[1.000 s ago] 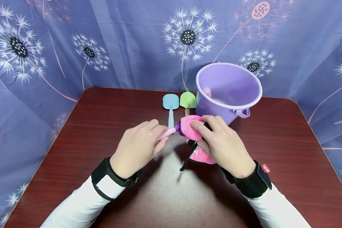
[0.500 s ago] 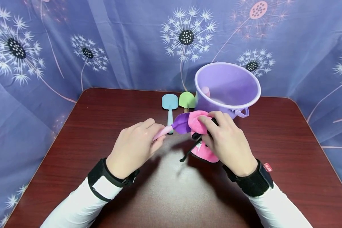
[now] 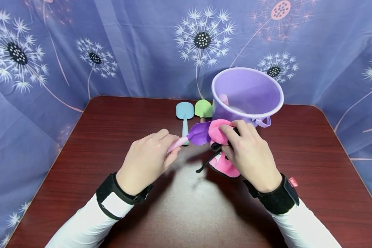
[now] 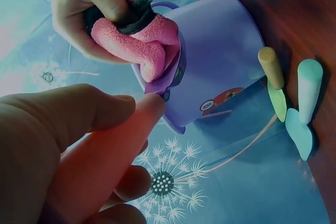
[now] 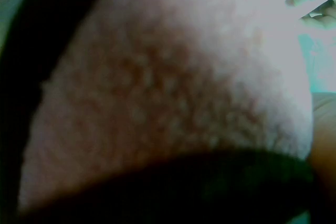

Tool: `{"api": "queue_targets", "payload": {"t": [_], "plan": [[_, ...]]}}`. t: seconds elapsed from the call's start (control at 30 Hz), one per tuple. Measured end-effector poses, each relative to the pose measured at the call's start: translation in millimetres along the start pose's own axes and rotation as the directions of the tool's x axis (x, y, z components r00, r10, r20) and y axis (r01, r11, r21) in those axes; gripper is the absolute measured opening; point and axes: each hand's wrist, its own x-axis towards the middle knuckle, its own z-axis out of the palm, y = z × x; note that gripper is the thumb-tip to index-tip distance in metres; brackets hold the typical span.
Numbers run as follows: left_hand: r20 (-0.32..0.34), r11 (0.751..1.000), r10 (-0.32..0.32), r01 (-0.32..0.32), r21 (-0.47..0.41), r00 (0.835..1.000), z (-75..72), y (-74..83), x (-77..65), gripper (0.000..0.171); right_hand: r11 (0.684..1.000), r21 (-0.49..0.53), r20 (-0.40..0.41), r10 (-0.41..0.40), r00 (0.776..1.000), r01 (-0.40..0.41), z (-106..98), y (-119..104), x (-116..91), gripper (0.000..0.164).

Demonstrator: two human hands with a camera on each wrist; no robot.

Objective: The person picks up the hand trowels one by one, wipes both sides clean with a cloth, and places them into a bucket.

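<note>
My left hand [image 3: 147, 158] grips the pink handle of a small toy shovel [image 3: 199, 133] with a purple blade. The blade points right, above the table. A fluffy pink cloth [image 3: 219, 131] with black trim and a dangling black strap is pinched in my right hand [image 3: 251, 156]. Part of this cloth covers the blade's far end, and a lower pink flap hangs beneath. In the left wrist view, the cloth [image 4: 131, 48] is bunched against the blade, in front of the bucket. Blurred pink pile of the cloth [image 5: 157, 87] fills most of the right wrist view.
A purple bucket [image 3: 217, 111] stands behind my right hand, with a pink handle end [image 3: 224, 99] inside it. Left of it lie a blue shovel [image 3: 185, 111] and a green shovel [image 3: 203, 108] with a wooden handle. A patterned curtain [image 3: 142, 51] hangs behind the dark red table [image 3: 127, 113].
The cloth and my right hand have slid right along the purple blade towards its tip, baring more of it. My left hand has shifted slightly left, still gripping the handle.
</note>
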Motion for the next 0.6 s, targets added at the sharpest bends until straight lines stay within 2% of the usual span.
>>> {"api": "queue_targets", "payload": {"t": [0.4, 0.6], "plan": [[-0.015, 0.998, 0.036, -0.035, 0.046, 0.999, 9.5, 2.7, -1.6, 0.016, 0.993, -0.036, 0.059, -0.114, 0.992, 0.116, 3.2, -10.2, -0.4, 0.047], [-0.027, 0.997, 0.061, -0.06, 0.056, 0.998, 14.6, 4.2, -2.4, 0.017, 0.987, 0.0, 0.089, -0.161, 0.983, 0.162, 3.5, -15.3, -1.3, 0.05]]}}
